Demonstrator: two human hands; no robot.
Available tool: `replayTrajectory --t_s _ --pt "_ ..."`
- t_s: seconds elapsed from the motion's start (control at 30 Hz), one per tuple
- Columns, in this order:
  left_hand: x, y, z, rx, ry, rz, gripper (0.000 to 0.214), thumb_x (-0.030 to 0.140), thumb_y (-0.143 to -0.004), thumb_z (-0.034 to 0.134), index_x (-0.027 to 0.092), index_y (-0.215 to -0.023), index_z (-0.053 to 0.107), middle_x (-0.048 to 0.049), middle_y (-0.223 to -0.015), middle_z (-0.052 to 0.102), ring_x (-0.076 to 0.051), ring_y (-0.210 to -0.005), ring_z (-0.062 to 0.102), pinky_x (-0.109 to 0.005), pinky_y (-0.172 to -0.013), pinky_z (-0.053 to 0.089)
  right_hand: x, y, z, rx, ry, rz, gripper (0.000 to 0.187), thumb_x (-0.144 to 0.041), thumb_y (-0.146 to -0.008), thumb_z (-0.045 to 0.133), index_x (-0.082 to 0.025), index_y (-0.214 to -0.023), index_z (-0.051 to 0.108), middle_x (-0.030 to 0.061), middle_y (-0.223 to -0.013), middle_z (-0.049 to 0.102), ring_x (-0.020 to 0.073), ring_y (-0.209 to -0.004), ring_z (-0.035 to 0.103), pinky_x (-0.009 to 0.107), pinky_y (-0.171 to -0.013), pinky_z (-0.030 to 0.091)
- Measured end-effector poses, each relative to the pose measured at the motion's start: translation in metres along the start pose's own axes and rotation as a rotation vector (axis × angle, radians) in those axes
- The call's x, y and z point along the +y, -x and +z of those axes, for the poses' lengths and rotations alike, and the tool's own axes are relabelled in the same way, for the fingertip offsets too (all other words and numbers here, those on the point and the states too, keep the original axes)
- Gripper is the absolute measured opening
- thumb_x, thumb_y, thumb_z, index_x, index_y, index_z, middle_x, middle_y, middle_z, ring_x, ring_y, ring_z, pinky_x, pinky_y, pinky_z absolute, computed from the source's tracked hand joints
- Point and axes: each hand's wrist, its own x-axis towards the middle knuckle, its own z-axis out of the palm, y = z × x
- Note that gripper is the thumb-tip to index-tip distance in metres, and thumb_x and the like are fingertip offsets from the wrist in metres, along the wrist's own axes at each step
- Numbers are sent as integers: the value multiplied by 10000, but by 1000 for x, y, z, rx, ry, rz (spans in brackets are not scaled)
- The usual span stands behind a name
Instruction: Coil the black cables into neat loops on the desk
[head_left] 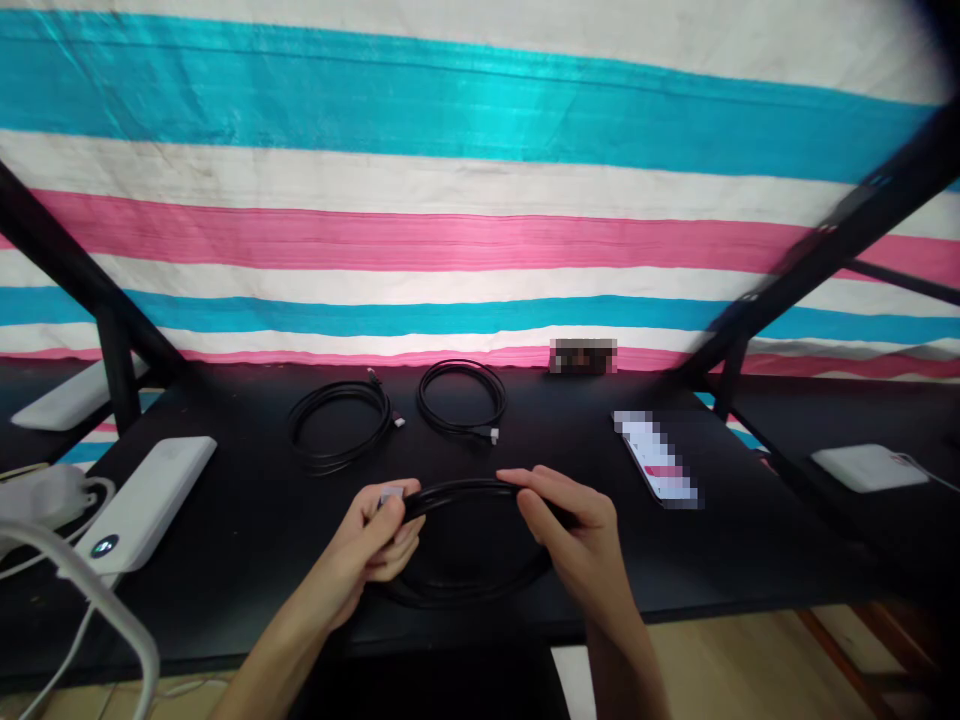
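A coiled black cable (pixel 469 488) is held up between my two hands, just above the near part of the black table. My left hand (pixel 386 525) is closed round the left side of the coil, with a silvery connector showing between thumb and fingers. On the other side, my right hand (pixel 570 515) grips the coil between thumb and fingers. Beyond them on the table lie two more black cable coils: one at the left (pixel 341 425) with both connector ends showing, and a slightly smaller coil (pixel 461 397) with a pale plug at its lower right.
A white power bank (pixel 154 500) with a lit display lies left, near white cords (pixel 82 580). Right of the coils lies a phone (pixel 656 460); a dark box (pixel 583 357) stands behind. Black metal struts (pixel 832 240) slant on both sides before a striped sheet (pixel 480 240).
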Motion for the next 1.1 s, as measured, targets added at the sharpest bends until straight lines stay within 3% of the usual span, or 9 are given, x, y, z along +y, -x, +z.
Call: replayTrajectory --t_s 0.17,0.33,0.5,0.67,0.77,0.9,1.0,1.1 --pt "2 -5 4 -139 -53 30 358 358 -681 724 150 -513 486 71 -409 275 -3 -328 195 -165 -355 126 -6 -1 4 50 -22 -36 194 -260 -812 575 -267 -906 744 -20 -518 486 107 -475 422 231 -438 315" --pt "5 -1 8 -220 -267 63 450 413 -759 633 148 -463 423 71 -411 247 1 -339 140 -187 -372 70 -3 4 10 -44 -89 69 217 -311 -844 521 -214 -889 710 4 -623 596 104 -496 468 217 -450 344" --pt "4 2 12 -214 -337 96 479 448 -743 636 168 -469 360 80 -426 211 -9 -363 122 -190 -375 56 0 7 9 -10 -55 60 195 -329 -816 553 -206 -795 704 13 -612 607 122 -526 499 214 -450 354" --pt "4 3 6 -230 -340 105 509 523 -651 691 170 -485 364 98 -438 159 -5 -387 94 -190 -401 42 2 7 7 -120 -93 60 178 -315 -785 595 -198 -749 724 -16 -501 535 81 -431 416 198 -422 329" --pt "3 4 -9 -221 -376 31 456 528 -663 679 161 -544 436 94 -436 192 -10 -381 134 -182 -398 64 8 10 9 -188 -170 123 180 -311 -779 605 -186 -788 734 -48 -428 428 51 -366 334 182 -376 275" --pt "-4 9 -23 -197 -381 -105 409 552 -715 618 154 -764 537 79 -472 316 -17 -389 177 -174 -395 125 16 14 9 -242 -232 152 187 -296 -779 604 -159 -788 731 -51 -427 389 45 -369 321 174 -364 249" --pt "-5 11 -19 -321 -369 -151 444 601 -753 534 158 -745 509 73 -469 331 -20 -373 190 -183 -392 140 19 14 5 -227 -229 134 189 -281 -791 591 -151 -767 725 -54 -425 368 41 -373 300 173 -369 248" --pt "-1 10 -11 -441 -383 -93 447 602 -803 450 165 -713 488 63 -474 346 -30 -369 237 -183 -402 183 20 13 -3 -203 -212 97 183 -273 -800 582 -157 -771 721 -61 -423 353 37 -372 290 170 -376 250"
